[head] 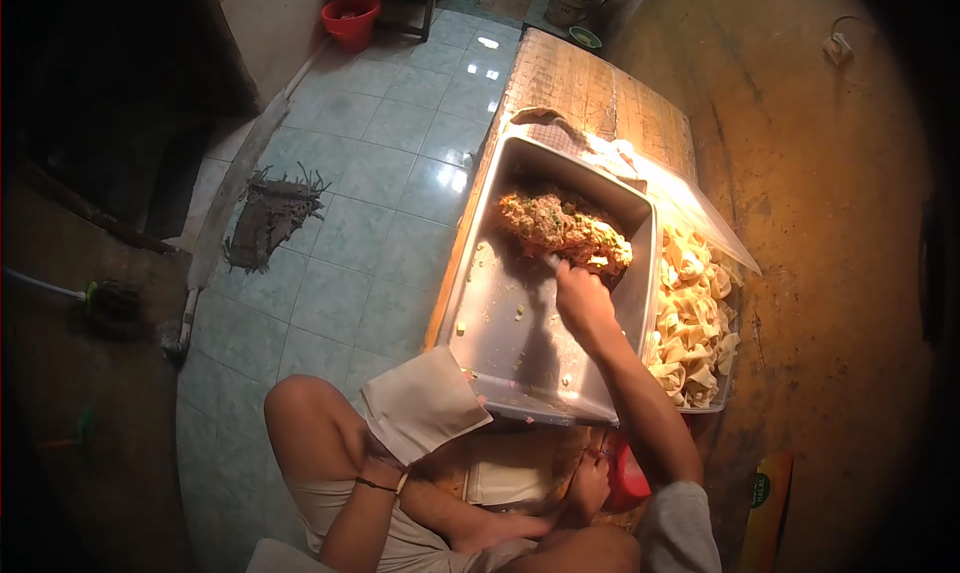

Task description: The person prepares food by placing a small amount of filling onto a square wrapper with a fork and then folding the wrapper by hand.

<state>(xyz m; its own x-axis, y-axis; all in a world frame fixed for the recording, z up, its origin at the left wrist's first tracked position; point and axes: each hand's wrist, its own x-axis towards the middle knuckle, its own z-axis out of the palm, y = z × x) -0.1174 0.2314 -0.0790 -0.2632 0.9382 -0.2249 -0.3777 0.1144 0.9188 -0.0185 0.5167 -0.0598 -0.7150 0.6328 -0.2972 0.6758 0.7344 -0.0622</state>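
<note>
My left hand (pixel 381 468) supports a square pale dough wrapper (pixel 426 402), which may be several stacked, near the close left corner of a deep metal tray (pixel 499 325). Most of that hand's fingers are hidden beneath the wrapper. Inside the tray, my right hand (pixel 585 303) grips a small utensil (pixel 553 261), its tip at the edge of a mound of minced filling (pixel 562 228) flecked with green and orange. Scraps of filling dot the tray's bottom. More pale square wrappers (pixel 510 480) lie in front of my crossed legs.
Folded dumplings (pixel 690 318) fill a clear container along the tray's right side, a translucent lid (pixel 709 213) leaning above them. A red cup (pixel 630 474) stands by my foot. The wooden bench (pixel 570 70) extends beyond the tray. A red bucket (pixel 351 24) and ragged mat (pixel 271 219) are on the tiles.
</note>
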